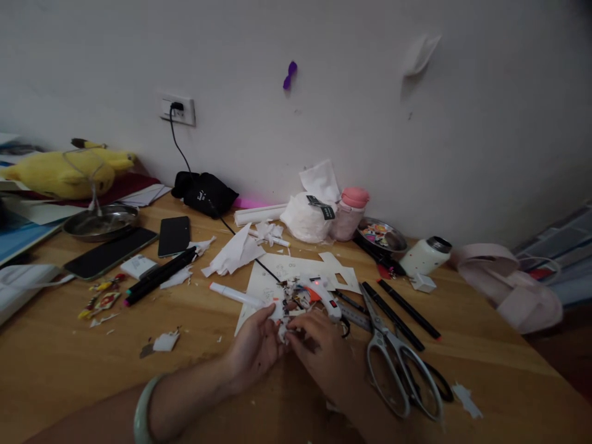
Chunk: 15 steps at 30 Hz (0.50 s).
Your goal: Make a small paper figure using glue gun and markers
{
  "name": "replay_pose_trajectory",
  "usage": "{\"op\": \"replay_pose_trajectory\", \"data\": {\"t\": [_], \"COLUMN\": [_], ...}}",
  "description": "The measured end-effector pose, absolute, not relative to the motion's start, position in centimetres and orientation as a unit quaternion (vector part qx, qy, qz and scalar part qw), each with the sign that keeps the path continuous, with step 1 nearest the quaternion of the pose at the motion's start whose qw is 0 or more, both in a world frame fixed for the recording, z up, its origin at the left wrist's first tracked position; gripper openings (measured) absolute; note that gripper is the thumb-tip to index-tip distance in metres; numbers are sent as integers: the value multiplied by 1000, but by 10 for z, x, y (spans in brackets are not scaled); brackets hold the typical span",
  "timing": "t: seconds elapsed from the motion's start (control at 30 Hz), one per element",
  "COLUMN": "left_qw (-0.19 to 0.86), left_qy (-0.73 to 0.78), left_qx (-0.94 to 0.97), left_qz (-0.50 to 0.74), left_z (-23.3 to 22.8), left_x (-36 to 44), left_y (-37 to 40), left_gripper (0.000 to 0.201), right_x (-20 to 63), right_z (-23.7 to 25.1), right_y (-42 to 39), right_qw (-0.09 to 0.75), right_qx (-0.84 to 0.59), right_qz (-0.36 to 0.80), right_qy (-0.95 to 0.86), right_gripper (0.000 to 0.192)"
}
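Head view: both hands meet just in front of the glue gun (324, 295); the left hand (253, 346) and right hand (324, 353) pinch a small paper piece (283, 320) between their fingertips, low on the wooden table (69, 364); the scissors (398, 364) lie right of the gun, near the right hand; a white marker (235, 296) lies left of the gun; a paper sheet (287, 271) lies beneath the gun.
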<state>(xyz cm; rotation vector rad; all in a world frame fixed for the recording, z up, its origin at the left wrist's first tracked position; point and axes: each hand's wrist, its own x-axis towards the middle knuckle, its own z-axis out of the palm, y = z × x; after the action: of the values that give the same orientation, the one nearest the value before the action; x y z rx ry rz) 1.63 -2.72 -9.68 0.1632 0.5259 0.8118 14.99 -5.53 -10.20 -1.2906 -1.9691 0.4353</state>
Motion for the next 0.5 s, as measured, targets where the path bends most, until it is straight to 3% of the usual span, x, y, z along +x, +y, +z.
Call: {"op": "replay_pose_trajectory", "data": {"t": [0.33,0.5], "left_qw": [894,886], "left_qy": [225,270], "left_qx": [45,61], "left_qz": [386,372], "left_z": [-101,-102], "left_x": [14,14], "left_y": [-26,-25], "left_gripper": [23,29], "right_x": [151,145], "right_z": [-100,-110], "right_y": [-52,-53], "right_qw": [398,378], "right_qx": [-483,-480], "right_qz": [197,172], "right_qy": [-754,-773], "right_gripper": [6,17]}}
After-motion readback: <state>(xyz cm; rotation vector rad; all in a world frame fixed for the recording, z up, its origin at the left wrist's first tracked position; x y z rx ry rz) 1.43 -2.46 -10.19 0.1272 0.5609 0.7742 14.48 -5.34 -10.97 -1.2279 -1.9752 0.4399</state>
